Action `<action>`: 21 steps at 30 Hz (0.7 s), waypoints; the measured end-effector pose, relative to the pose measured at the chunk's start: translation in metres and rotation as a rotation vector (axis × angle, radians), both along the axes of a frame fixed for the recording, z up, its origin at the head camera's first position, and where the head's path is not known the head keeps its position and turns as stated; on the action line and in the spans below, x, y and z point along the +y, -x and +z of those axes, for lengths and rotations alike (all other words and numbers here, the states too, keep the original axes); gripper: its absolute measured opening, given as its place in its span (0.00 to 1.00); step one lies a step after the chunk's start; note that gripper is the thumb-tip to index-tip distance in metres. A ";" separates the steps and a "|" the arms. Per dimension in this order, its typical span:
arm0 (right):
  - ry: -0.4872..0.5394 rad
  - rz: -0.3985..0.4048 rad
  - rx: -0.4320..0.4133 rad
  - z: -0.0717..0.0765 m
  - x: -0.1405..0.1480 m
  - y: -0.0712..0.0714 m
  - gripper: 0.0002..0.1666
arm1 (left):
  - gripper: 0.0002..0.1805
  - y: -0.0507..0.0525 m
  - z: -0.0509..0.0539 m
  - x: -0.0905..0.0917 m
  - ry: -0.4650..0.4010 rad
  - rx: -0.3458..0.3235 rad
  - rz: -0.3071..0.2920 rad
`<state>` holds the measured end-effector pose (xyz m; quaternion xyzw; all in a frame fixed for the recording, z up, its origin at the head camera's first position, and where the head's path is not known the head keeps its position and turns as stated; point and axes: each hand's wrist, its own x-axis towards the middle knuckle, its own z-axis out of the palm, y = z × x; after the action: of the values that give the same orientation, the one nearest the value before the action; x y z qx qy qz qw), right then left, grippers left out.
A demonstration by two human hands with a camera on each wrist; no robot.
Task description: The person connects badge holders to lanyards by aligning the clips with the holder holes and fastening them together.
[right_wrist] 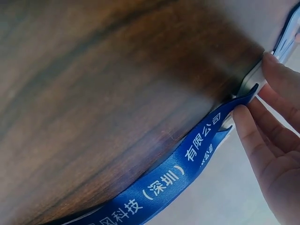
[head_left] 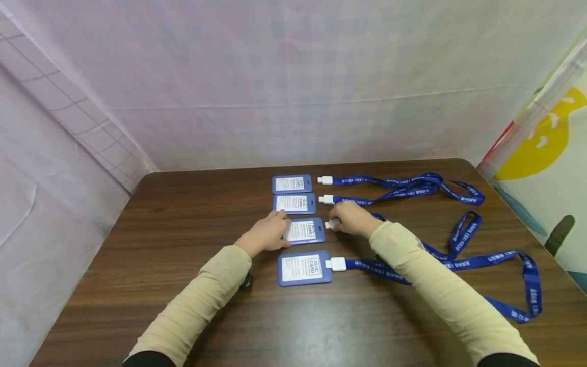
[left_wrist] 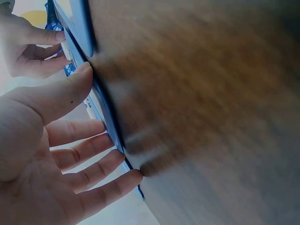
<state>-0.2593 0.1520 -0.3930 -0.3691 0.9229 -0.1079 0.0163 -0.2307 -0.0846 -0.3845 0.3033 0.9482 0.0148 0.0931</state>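
Four blue badge holders with white ID cards lie in a column. My left hand (head_left: pixel 267 234) touches the left end of the third badge holder (head_left: pixel 304 231), its thumb and spread fingers along the edge. At that holder's slotted end, my right hand (head_left: pixel 352 218) pinches the white plastic clip (head_left: pixel 332 224) of a blue lanyard. In the right wrist view, thumb and fingers hold this clip beside the printed lanyard strap (right_wrist: pixel 166 180). The nearest badge holder (head_left: pixel 304 268) has another white clip (head_left: pixel 338 264) at its slot.
Farther back lie the top badge holder (head_left: pixel 292 183) and the second one (head_left: pixel 295 203), with a white clip (head_left: pixel 326 180) and another clip (head_left: pixel 326 200) to their right. Blue lanyard straps (head_left: pixel 532 285) spread over the right side of the brown table (head_left: pixel 192 204). A pale cloth (head_left: pixel 284 127) hangs behind.
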 end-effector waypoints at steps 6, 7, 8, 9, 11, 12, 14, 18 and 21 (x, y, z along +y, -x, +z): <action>0.015 0.014 0.017 -0.001 0.001 -0.001 0.10 | 0.29 0.000 0.001 0.000 0.004 -0.002 0.005; 0.014 0.014 0.020 -0.001 0.001 -0.001 0.10 | 0.29 0.000 0.001 0.000 0.005 -0.003 0.006; 0.017 0.011 0.018 -0.001 0.001 -0.002 0.10 | 0.29 0.000 0.001 0.000 0.002 -0.003 0.006; 0.018 0.008 0.017 -0.001 0.001 -0.002 0.10 | 0.29 0.000 0.001 0.000 0.004 -0.003 0.006; 0.018 0.006 0.018 -0.001 0.000 -0.003 0.10 | 0.29 0.000 0.001 0.001 0.007 -0.001 0.005; 0.020 0.006 0.017 0.000 0.000 -0.003 0.10 | 0.29 0.000 0.000 0.001 0.008 0.002 0.004; 0.029 0.006 0.014 0.000 0.000 -0.005 0.10 | 0.29 0.000 0.000 0.001 0.013 0.004 0.004; 0.029 0.005 0.014 0.002 0.000 -0.006 0.09 | 0.29 0.000 -0.001 0.001 0.020 0.007 0.005; 0.024 -0.001 0.012 0.002 0.000 -0.007 0.09 | 0.29 0.000 -0.001 0.001 0.018 0.008 0.003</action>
<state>-0.2527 0.1519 -0.3915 -0.3694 0.9219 -0.1169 0.0062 -0.2305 -0.0833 -0.3856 0.3010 0.9492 0.0052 0.0918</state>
